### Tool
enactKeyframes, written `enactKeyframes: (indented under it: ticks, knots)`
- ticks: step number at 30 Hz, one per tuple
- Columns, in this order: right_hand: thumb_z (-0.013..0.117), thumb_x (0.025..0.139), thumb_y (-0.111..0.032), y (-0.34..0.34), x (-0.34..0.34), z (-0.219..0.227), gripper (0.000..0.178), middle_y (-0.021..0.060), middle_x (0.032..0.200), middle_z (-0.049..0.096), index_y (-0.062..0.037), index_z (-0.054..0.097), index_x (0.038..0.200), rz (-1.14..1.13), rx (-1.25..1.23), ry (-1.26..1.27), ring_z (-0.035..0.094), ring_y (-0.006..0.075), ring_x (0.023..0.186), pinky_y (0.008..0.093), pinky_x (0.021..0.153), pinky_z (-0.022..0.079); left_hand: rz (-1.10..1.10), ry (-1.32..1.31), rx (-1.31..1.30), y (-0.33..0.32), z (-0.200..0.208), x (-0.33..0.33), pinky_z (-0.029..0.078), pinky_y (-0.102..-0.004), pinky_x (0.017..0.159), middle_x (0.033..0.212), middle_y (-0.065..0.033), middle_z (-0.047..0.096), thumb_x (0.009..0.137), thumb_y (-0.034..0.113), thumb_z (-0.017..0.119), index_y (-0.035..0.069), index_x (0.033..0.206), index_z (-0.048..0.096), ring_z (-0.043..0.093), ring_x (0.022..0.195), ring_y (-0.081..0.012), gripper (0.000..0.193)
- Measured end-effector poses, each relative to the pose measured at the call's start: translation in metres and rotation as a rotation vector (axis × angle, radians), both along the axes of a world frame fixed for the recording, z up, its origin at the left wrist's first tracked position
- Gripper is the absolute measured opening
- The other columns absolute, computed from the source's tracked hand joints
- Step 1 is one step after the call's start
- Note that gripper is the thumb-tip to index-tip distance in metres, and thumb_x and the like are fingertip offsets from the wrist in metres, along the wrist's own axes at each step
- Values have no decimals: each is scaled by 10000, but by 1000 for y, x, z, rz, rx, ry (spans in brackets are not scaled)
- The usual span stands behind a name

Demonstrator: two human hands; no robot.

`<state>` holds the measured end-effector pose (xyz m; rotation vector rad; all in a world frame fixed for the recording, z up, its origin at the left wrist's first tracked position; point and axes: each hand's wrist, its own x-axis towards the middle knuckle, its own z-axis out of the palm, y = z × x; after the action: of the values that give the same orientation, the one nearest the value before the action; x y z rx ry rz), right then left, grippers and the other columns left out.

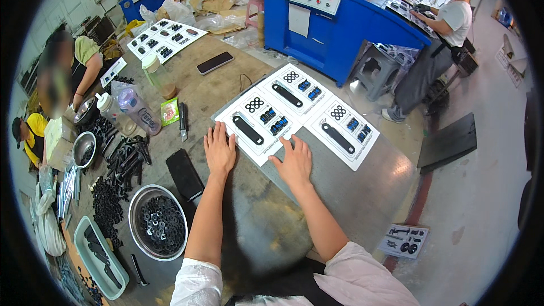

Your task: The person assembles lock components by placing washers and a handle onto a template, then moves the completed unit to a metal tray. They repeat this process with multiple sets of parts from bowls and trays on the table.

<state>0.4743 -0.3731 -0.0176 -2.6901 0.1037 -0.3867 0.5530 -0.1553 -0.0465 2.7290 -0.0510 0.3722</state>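
Note:
White display cards (262, 157) lie edge to edge on a grey metal plate (327, 171) on the table. Each carries a long black lever-like part (248, 130), a cluster of black rings (254, 105) and several small blue-and-black pieces (279, 125). My left hand (219, 152) rests flat, fingers stretched out, at the left edge of the nearest card. At that card's lower right corner is my right hand (294, 163), its fingers spread and the thumb apart. Neither hand holds anything. A black phone (185, 175) lies left of my left forearm.
Left stand a steel bowl (132, 224) of dark washers, a pale green tray (85, 260), loose black parts (122, 164) and bottles (136, 110). A utility knife (183, 122) lies farther back. Co-workers sit left; another stands right by a blue machine (340, 28).

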Motion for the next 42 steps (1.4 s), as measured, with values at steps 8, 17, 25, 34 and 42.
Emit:
enactKeyframes:
  ticks: [8, 17, 25, 34, 42]
  knots:
    - [799, 824, -420, -3, -2, -1, 637, 194, 1400, 486, -98, 600, 1337, -4, 20, 6, 422, 365, 1320, 493, 1124, 337, 3, -34, -2, -4, 1, 2, 213, -483, 1216, 1570, -97, 407, 1016, 388, 459, 73, 1496, 433, 329, 1460, -341, 575]
    - [795, 821, -438, 0, 2, -7, 640, 193, 1382, 497, -101, 609, 1332, 14, -20, -60, 437, 356, 1302, 483, 1113, 347, 2, -28, -210, -3, 23, -18, 189, -498, 1222, 1612, -200, 302, 1058, 402, 392, 9, 1518, 372, 256, 1494, -392, 606]
    - [768, 833, -456, 2, 1, -23, 692, 215, 1413, 491, -105, 548, 1387, 41, -50, -87, 429, 378, 1333, 499, 1111, 346, -512, 136, -773, 29, 113, -295, 234, -435, 1208, 1572, -188, 349, 1073, 320, 408, 43, 1465, 466, 343, 1456, -342, 483]
    - [657, 953, -223, -52, -51, -41, 421, 233, 1440, 480, -52, 603, 1334, 244, 140, -272, 434, 374, 1368, 476, 1130, 357, 939, -303, -167, 244, 71, -616, 348, -436, 1133, 1358, -216, 559, 1015, 181, 521, 13, 1265, 616, 486, 1307, -383, 316]
    - [569, 999, -89, 20, -104, 9, 312, 134, 1482, 470, -40, 621, 1303, 665, 480, 24, 566, 224, 1251, 342, 1009, 493, 1538, -230, 221, 423, 17, -812, 379, -452, 1118, 1460, -222, 492, 926, 68, 569, 5, 1297, 619, 475, 1339, -382, 379]
